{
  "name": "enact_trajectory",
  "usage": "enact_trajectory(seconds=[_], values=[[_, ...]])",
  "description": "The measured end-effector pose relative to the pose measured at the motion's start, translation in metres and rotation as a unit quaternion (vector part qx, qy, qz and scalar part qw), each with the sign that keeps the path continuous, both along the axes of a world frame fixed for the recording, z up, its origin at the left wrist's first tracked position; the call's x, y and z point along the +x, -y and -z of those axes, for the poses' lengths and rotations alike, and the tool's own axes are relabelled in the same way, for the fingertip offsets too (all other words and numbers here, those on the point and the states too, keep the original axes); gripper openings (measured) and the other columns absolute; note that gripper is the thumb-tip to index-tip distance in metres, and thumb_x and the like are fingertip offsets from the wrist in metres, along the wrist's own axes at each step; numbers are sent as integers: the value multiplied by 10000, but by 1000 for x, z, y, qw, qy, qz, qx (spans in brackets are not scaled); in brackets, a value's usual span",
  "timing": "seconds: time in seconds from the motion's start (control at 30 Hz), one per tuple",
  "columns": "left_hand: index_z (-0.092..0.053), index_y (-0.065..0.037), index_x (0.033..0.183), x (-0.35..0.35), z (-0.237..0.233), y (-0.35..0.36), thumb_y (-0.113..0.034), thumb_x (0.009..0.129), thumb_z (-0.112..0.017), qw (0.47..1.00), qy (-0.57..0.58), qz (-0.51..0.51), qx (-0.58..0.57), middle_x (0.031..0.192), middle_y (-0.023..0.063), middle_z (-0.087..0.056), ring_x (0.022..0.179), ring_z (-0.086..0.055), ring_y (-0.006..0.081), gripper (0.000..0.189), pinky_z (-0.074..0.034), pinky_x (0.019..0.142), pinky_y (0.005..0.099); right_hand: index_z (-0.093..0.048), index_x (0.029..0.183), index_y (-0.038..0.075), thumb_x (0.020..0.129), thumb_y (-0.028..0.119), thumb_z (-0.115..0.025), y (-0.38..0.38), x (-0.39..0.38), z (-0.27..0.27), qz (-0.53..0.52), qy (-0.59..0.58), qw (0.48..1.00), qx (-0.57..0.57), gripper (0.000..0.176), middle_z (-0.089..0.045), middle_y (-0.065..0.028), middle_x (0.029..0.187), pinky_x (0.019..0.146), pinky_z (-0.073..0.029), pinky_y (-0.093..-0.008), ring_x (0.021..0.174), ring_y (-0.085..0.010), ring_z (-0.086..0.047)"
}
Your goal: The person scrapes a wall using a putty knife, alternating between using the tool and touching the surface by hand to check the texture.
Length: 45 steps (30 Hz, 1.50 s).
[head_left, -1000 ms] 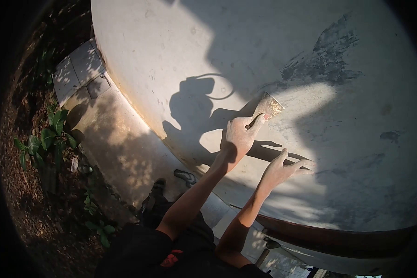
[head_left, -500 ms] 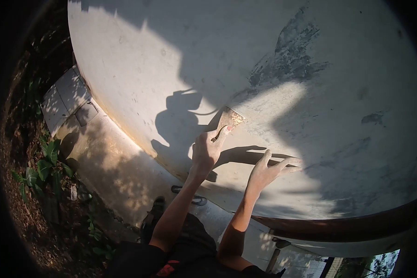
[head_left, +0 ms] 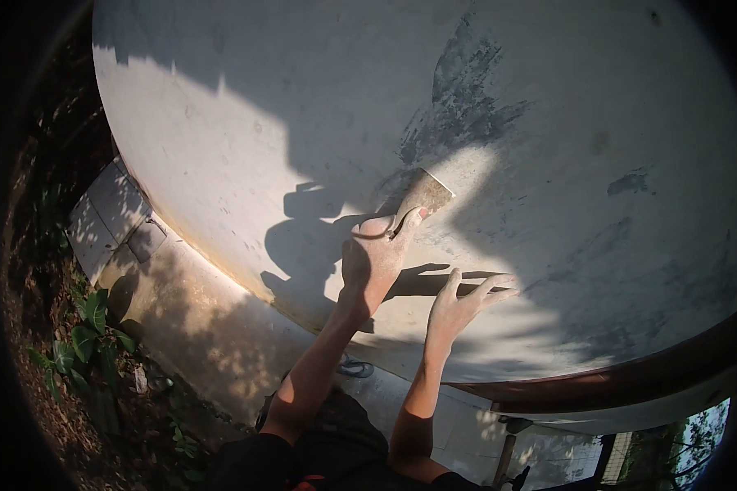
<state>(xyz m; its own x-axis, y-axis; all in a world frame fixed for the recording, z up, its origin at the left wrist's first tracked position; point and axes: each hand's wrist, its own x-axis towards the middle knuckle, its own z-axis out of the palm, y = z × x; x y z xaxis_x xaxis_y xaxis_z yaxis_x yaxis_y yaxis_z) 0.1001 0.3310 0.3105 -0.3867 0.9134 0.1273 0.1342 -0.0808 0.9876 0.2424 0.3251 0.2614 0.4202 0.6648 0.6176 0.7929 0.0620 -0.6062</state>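
Note:
My left hand [head_left: 373,262] is wrapped round a putty knife [head_left: 427,193], thumb along its side. The broad blade points up and to the right, its edge at the pale wall [head_left: 549,237], just below a dark grey rough patch [head_left: 467,90]. Lower and to the right, my right hand [head_left: 458,307] is held up to the wall with fingers stretched out and nothing in it. Pale dust coats both hands. Their shadows fall across the sunlit part of the wall.
Smaller grey smears [head_left: 630,182] mark the wall on the right. A concrete ledge [head_left: 196,303] runs along its foot at left, with leafy plants [head_left: 94,327] beside it. A shoe [head_left: 356,367] shows below my left arm. A dark red-brown edge [head_left: 598,386] borders the wall at lower right.
My left hand has moved the putty knife slightly up and right along the wall, and its blade has turned. My right hand stays stretched out nearby. The view has shifted a little.

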Motion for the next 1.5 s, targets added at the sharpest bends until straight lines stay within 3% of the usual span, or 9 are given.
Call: enact_trajectory(seconds=[0.23, 0.37, 0.6, 0.83, 0.9, 0.97, 1.1, 1.27, 1.5], values=[[-646, -11, 725, 14, -88, -14, -465, 954, -557, 977, -187, 33, 99, 539, 130, -537, 454, -545, 247, 516, -432, 467, 402, -135, 1515, -43, 916, 160, -617, 10, -1, -11, -10, -29, 999, -27, 795, 47, -368, 1542, 1164, -188, -496, 1449, -488, -71], [-627, -6, 683, 5, -28, -11, -506, 951, -541, 961, -215, -1, 174, 535, 137, -532, 475, -554, 279, 574, -438, 479, 415, -218, 1506, -30, 916, 148, -610, 20, 4, -20, -11, -42, 999, -5, 731, -70, -364, 1543, 1158, -214, -479, 1445, -467, -149], [-642, 4, 732, 27, -97, -8, -458, 980, -512, 982, -147, 108, 51, 580, 171, -565, 551, -584, 372, 540, -460, 519, 455, -589, 1245, -61, 977, 105, -523, 34, -3, -62, -133, -181, 968, 109, 322, -620, -184, 1221, 958, -464, -345, 1103, -221, -595], [-606, 141, 786, 45, -111, -26, -397, 1012, -450, 970, -104, 181, 123, 630, 314, -586, 702, -647, 479, 604, -514, 600, 486, -502, 1292, -93, 986, 129, -488, -3, -10, -93, -329, -352, 876, 19, 378, -617, -152, 1131, 887, -453, -321, 1012, -197, -571], [-634, 84, 682, 45, -109, -33, -484, 1002, -455, 970, -118, 184, 103, 517, 162, -552, 489, -588, 262, 677, -448, 516, 409, -485, 1294, -103, 974, 133, -488, -2, -11, -104, -349, -346, 870, 27, 398, -609, -156, 1131, 859, -453, -328, 992, -207, -573], [-638, 92, 688, 41, -115, -29, -500, 989, -462, 963, -140, 199, 115, 543, 234, -570, 522, -625, 339, 687, -466, 543, 428, -470, 1307, -104, 966, 140, -502, -4, -11, -109, -338, -272, 901, 5, 421, -608, -160, 1133, 833, -455, -346, 956, -205, -572], [-653, 72, 746, 34, -130, -23, -371, 935, -598, 940, -255, 96, 204, 638, 259, -590, 570, -594, 403, 485, -469, 589, 439, -435, 1354, -71, 963, 124, -492, 13, -15, -120, -175, -113, 961, 182, 441, -629, -240, 999, 800, -470, -391, 851, -331, -616], [-680, -53, 1010, -8, -161, -24, -254, 886, -638, 842, -323, -60, 428, 1131, 139, -643, 1166, -516, 308, 240, -410, 940, 451, -611, 1094, -13, 951, 150, -489, 31, 21, -131, -81, 35, 991, 104, 248, -616, -247, 864, 685, -460, -488, 758, -432, -594], [-390, -166, 1471, -31, -174, -97, -302, 930, -531, 684, -507, -115, 511, 1587, 102, -231, 1467, -203, 295, 575, -146, 1199, 493, -623, 1060, 5, 940, 168, -528, 32, 37, -130, -66, 154, 986, 19, 225, -635, -223, 851, 645, -501, -500, 717, -417, -636]])
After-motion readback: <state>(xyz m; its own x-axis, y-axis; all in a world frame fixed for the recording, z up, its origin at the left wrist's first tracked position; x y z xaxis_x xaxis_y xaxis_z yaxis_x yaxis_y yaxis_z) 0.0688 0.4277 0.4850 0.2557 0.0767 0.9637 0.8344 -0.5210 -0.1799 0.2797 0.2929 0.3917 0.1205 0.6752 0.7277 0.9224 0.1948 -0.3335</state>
